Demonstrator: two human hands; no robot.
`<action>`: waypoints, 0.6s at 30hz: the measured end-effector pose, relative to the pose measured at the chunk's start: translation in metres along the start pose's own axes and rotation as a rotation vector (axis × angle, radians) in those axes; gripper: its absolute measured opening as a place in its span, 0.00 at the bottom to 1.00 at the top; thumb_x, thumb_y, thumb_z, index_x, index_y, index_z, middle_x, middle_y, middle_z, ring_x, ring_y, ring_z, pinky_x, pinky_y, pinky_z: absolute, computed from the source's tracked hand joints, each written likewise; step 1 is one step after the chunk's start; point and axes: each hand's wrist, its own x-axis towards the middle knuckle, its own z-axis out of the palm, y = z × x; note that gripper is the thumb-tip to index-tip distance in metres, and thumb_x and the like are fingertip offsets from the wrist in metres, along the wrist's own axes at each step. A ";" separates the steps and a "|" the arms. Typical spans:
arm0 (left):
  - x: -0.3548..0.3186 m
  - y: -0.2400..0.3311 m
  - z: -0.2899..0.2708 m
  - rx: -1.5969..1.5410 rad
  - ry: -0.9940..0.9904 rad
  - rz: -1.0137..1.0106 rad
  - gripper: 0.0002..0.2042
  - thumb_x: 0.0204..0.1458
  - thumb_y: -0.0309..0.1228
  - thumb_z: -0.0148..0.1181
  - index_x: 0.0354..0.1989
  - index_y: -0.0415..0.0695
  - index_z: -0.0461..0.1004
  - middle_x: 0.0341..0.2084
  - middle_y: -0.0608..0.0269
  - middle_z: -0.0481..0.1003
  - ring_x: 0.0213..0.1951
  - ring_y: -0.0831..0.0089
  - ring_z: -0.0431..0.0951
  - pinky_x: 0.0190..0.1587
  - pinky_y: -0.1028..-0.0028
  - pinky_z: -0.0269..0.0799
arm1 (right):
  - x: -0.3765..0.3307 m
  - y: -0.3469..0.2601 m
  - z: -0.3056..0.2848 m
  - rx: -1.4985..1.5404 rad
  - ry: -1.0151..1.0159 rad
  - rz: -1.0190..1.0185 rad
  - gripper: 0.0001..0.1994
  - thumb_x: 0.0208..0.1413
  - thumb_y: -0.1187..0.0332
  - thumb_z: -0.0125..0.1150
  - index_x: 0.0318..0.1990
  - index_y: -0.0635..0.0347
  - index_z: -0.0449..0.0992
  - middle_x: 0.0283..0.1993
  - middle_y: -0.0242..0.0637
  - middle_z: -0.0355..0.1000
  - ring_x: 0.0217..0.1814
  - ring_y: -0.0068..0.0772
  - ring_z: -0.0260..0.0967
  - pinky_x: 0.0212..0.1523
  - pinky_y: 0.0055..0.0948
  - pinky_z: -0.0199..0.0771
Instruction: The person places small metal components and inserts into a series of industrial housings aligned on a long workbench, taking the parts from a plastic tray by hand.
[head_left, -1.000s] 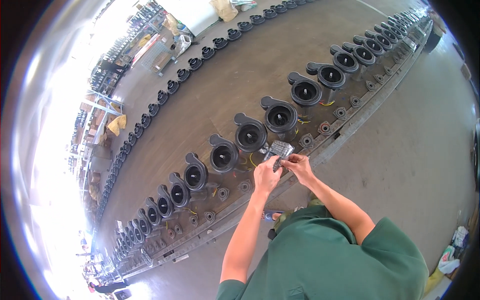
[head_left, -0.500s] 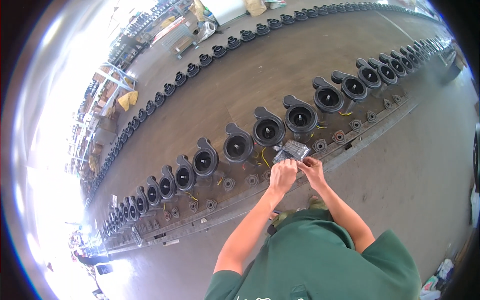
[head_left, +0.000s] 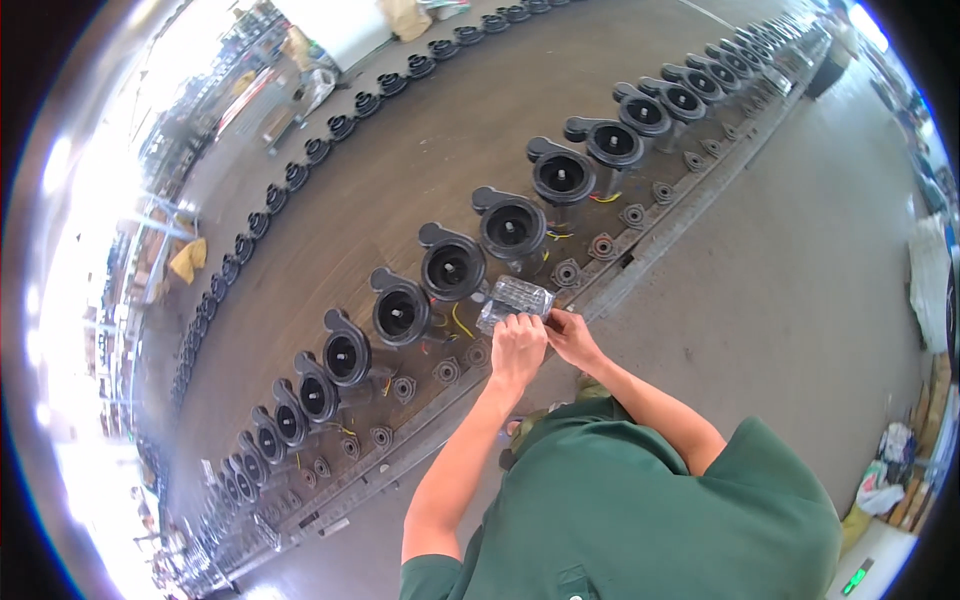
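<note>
Both my hands hold a small clear plastic bag (head_left: 514,299) of little metal parts in front of my chest. My left hand (head_left: 519,346) grips its lower edge from below. My right hand (head_left: 570,334) pinches its right lower corner. The bag hangs just above a long row of black pump housings (head_left: 452,266) with round openings that stand on the floor. Small round flanges (head_left: 566,272) lie in a line along the near side of the housings, beside a metal rail (head_left: 640,268).
A second row of black housings (head_left: 330,125) curves along the far side of the concrete floor. Shelving and yellow sacks (head_left: 188,260) stand at the far left. Cloth and boxes (head_left: 930,280) lie at the right edge.
The view has shifted along the row, so the housings slid leftward in the picture. My hands kept hold of the clear bag and stayed together over the flanges.
</note>
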 end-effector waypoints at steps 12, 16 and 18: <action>0.012 0.008 0.028 -0.118 -0.040 0.225 0.05 0.50 0.30 0.58 0.31 0.43 0.77 0.30 0.56 0.79 0.42 0.60 0.76 0.50 0.57 0.71 | -0.018 0.009 -0.024 -0.032 0.025 0.026 0.13 0.58 0.68 0.66 0.31 0.68 0.71 0.23 0.39 0.64 0.27 0.24 0.60 0.29 0.33 0.64; 0.017 -0.004 0.022 -0.352 -0.149 0.187 0.05 0.49 0.26 0.58 0.31 0.36 0.76 0.31 0.46 0.78 0.43 0.50 0.76 0.50 0.56 0.74 | -0.014 0.001 -0.027 0.076 -0.019 0.020 0.14 0.61 0.66 0.66 0.32 0.68 0.71 0.23 0.35 0.64 0.27 0.22 0.60 0.29 0.32 0.64; 0.024 -0.011 0.015 -0.461 -0.181 0.190 0.06 0.50 0.25 0.57 0.30 0.34 0.74 0.31 0.43 0.78 0.43 0.47 0.76 0.48 0.55 0.75 | -0.012 0.002 -0.026 0.159 -0.029 0.030 0.13 0.62 0.66 0.65 0.33 0.67 0.72 0.23 0.32 0.65 0.28 0.21 0.60 0.29 0.31 0.64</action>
